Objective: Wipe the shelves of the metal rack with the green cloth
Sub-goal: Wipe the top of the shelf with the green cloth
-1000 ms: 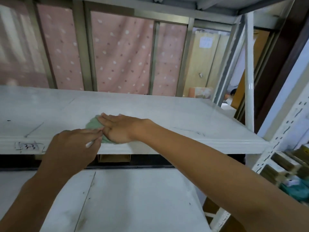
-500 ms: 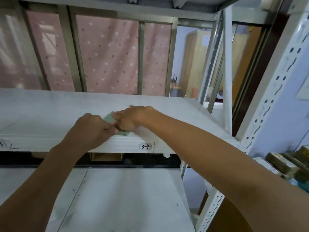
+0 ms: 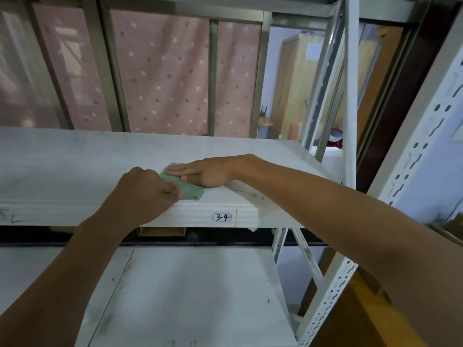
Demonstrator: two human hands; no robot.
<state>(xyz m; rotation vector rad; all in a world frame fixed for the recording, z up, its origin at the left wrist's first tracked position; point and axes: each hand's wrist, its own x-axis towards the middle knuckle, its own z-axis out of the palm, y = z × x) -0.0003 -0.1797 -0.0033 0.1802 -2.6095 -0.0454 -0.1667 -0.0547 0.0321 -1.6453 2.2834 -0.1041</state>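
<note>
The green cloth (image 3: 191, 190) lies bunched near the front edge of the white upper shelf (image 3: 75, 166) of the metal rack. My right hand (image 3: 203, 172) rests flat on the cloth with straight fingers pointing left. My left hand (image 3: 145, 194) pinches the cloth's near left edge with curled fingers. Much of the cloth is hidden under both hands. A label reading 3-4 (image 3: 222, 217) sits on the shelf's front lip just below the cloth.
A lower white shelf (image 3: 190, 291) lies beneath, scuffed with dark marks. White perforated uprights (image 3: 350, 101) stand at the right. Dark specks (image 3: 253, 195) dot the upper shelf right of the cloth. Pink dotted curtains (image 3: 162, 78) hang behind. A cardboard box (image 3: 161, 231) sits under the upper shelf.
Both hands and the cloth have shifted right along the upper shelf toward its right end. My right hand's fingers went from curled half a second ago to flat on the cloth.
</note>
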